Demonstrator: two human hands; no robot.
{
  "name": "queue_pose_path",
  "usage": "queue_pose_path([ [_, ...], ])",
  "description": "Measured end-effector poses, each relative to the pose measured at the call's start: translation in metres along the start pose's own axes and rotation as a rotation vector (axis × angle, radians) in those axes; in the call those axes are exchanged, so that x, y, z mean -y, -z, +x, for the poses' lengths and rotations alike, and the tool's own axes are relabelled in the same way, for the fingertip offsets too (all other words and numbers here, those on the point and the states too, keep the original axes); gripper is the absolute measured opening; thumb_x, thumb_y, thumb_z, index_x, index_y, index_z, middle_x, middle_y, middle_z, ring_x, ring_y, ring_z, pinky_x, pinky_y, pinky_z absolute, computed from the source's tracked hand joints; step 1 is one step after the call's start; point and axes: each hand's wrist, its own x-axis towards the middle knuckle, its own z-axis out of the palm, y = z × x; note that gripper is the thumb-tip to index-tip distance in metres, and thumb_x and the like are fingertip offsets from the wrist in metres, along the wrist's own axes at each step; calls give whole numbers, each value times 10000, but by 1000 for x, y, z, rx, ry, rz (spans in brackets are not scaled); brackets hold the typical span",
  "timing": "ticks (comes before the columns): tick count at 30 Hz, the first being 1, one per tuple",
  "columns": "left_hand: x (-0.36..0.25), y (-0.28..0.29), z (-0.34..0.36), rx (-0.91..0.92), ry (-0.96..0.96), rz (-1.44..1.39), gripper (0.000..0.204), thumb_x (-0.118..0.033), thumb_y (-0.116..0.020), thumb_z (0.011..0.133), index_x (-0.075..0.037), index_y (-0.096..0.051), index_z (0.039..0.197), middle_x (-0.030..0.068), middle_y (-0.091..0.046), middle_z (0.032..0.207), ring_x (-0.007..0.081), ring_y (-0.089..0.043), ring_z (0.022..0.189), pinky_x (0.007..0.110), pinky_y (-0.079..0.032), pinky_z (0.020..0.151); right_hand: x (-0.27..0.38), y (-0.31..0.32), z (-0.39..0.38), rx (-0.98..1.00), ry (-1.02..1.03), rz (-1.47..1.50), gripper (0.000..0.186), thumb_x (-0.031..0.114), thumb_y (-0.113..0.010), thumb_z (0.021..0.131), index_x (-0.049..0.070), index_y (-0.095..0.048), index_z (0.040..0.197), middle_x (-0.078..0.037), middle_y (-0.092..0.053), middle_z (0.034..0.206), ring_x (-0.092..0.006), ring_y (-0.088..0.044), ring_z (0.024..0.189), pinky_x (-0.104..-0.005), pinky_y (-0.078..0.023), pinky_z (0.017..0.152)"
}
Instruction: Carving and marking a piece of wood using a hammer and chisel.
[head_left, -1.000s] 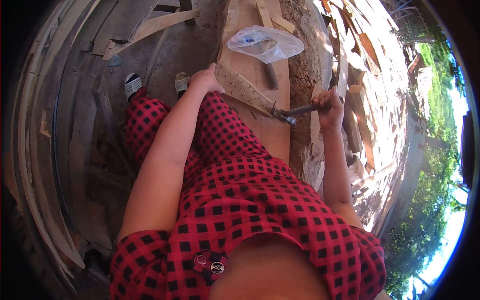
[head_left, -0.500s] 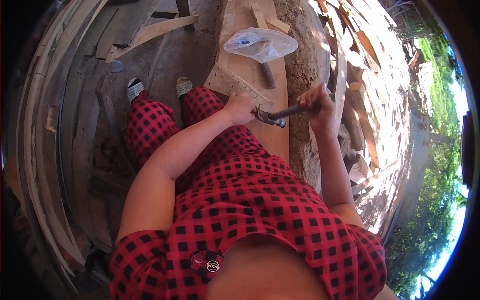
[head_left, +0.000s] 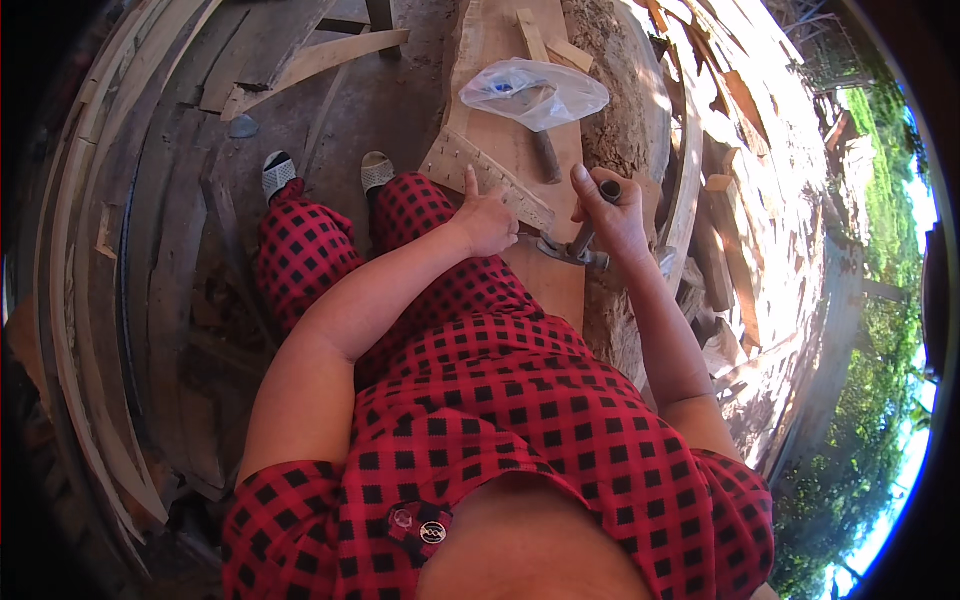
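In my right hand, the fingers wrap round the handle of a claw hammer. The handle's end points up toward me, and the metal head hangs low beside the near end of a small board. Rows of nails stick up from this pale board, which lies slantwise by my knees. My left hand rests over the board's near edge, fingers apart, one stretched out along it. What lies beneath that palm is hidden. Under everything runs a wide wooden plank.
On the plank lies a clear plastic bag, a dark rod-like handle showing below it. Two short wood strips sit farther off. A rough log and piled offcuts flank the right; long boards line the left.
My right hand has turned the hammer more upright and brought its head away from my left hand. A finger of my left hand has stretched out. The view has shifted slightly.
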Motion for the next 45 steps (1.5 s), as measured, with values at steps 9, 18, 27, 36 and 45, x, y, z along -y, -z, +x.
queue_pose_path([
  [9,15,18,3,-139,49,-188,204,-359,-662,754,-178,-723,823,32,-668,964,262,-397,1278,663,-89,1070,18,-21,35,4,103,-133,454,378,-628,892,53,-527,591,15,-491,503,-57,-512,481,-234,-394,457],
  [18,123,20,3,-181,612,-276,713,-326,-682,721,-141,-424,1359,213,-564,1201,316,-533,1152,426,-396,994,13,-63,66,51,89,-338,542,473,-665,825,-20,-568,622,-107,-482,492,-154,-410,484,-363,-398,509],
  [27,120,18,9,-129,526,-262,880,-373,-742,692,-78,-341,1417,184,-538,1277,309,-531,1169,385,-428,977,14,-88,70,79,158,-153,537,449,-668,833,-15,-533,598,-55,-429,480,-115,-365,499,-345,-356,482],
  [36,120,23,11,-141,539,-260,836,-328,-749,687,-89,-379,1398,176,-560,1251,304,-546,1149,382,-440,969,-37,20,62,48,-5,657,382,306,-527,940,95,-447,633,-15,-401,564,-161,-443,562,-308,-409,613],
  [45,90,30,6,-273,655,-252,806,-343,-759,664,-68,-438,1351,178,-556,1238,308,-404,1284,444,-369,1030,-40,49,24,-58,41,702,436,379,-475,960,102,-394,633,-29,-372,631,-195,-426,663,-371,-388,740],
])
